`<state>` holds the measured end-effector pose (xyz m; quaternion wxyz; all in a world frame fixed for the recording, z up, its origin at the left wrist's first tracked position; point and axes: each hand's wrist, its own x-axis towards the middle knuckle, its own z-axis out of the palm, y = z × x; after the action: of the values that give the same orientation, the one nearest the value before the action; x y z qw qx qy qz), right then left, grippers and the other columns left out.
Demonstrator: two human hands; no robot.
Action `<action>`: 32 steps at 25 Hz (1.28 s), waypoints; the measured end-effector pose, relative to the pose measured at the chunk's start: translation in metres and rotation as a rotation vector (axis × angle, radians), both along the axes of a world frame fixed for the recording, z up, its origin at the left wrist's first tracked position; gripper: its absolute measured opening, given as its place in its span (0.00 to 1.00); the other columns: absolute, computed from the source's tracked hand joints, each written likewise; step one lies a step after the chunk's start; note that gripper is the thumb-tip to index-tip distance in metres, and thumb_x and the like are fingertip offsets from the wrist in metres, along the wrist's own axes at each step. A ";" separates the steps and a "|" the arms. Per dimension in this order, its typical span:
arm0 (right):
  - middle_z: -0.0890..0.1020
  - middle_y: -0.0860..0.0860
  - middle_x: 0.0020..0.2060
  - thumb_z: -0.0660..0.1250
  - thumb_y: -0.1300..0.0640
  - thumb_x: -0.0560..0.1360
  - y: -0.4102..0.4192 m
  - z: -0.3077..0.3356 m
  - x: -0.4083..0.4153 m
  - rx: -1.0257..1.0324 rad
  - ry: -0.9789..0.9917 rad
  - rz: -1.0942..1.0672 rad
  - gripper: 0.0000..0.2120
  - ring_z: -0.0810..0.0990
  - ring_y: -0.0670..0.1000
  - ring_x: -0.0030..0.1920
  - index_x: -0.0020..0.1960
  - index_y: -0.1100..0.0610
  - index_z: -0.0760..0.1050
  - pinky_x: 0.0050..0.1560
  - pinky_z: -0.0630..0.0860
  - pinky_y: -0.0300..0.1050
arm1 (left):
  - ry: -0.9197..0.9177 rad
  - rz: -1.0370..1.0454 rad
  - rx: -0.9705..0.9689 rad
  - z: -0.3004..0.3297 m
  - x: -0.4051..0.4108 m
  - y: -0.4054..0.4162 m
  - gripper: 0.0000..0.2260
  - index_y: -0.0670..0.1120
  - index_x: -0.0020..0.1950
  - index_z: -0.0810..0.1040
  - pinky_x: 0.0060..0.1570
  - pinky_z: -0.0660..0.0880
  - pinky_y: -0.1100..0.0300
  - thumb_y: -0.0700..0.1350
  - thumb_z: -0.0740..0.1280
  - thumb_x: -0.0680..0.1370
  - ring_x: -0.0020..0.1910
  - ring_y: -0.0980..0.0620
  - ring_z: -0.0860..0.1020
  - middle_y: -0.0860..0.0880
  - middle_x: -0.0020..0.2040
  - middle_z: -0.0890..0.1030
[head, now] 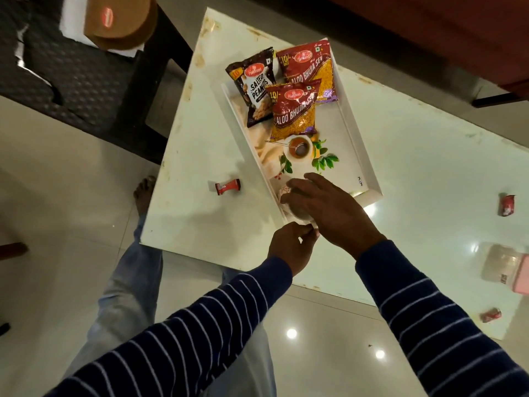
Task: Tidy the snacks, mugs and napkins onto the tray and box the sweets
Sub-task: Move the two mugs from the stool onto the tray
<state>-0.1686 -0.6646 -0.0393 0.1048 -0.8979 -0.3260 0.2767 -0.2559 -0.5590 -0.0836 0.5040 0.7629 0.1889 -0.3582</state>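
Observation:
A white tray (337, 130) with a printed tea picture lies slanted on the white table (415, 133). At its far end lie a salted peanuts packet (257, 87) and two red aloo bhujia packets (307, 64) (294, 110). A white mug (284, 191) with red marks stands in the tray's near corner, mostly hidden under my right hand (323, 207), which grips it from above. My left hand (292, 245) pinches a small white part at the mug's near side, seemingly its handle. Red-wrapped sweets lie on the table at the left (227, 187), far right (506, 205) and near right (491, 315).
A pink and clear box (503, 267) sits at the table's right edge. A dark chair (71, 70) with a brown box (120, 21) on it stands at the far left. My legs and a bare foot (143, 193) are beside the table's near left corner.

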 end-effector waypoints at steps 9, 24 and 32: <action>0.73 0.58 0.71 0.69 0.78 0.64 0.025 -0.006 0.002 -0.022 -0.216 0.055 0.43 0.69 0.66 0.71 0.74 0.52 0.68 0.62 0.74 0.69 | -0.003 -0.228 -0.136 0.002 0.017 0.061 0.18 0.51 0.66 0.76 0.57 0.71 0.63 0.54 0.65 0.78 0.51 0.55 0.79 0.55 0.56 0.82; 0.60 0.45 0.77 0.70 0.56 0.75 0.317 0.049 0.180 0.335 -0.003 -0.496 0.30 0.64 0.48 0.74 0.73 0.44 0.63 0.66 0.61 0.31 | -0.557 0.473 0.510 0.040 0.201 0.483 0.20 0.44 0.65 0.75 0.49 0.75 0.65 0.43 0.72 0.75 0.52 0.50 0.78 0.46 0.56 0.78; 0.66 0.49 0.74 0.78 0.55 0.68 0.474 0.009 0.264 0.410 0.073 -0.431 0.44 0.69 0.49 0.70 0.77 0.49 0.57 0.63 0.72 0.37 | -0.528 0.182 0.416 0.001 0.281 0.552 0.32 0.47 0.78 0.61 0.67 0.62 0.61 0.47 0.69 0.77 0.71 0.45 0.69 0.44 0.73 0.70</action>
<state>0.0957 -0.1904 -0.0300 0.3518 -0.8960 -0.1731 0.2084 0.0247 -0.0073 -0.0822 0.3992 0.8956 0.1884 -0.0558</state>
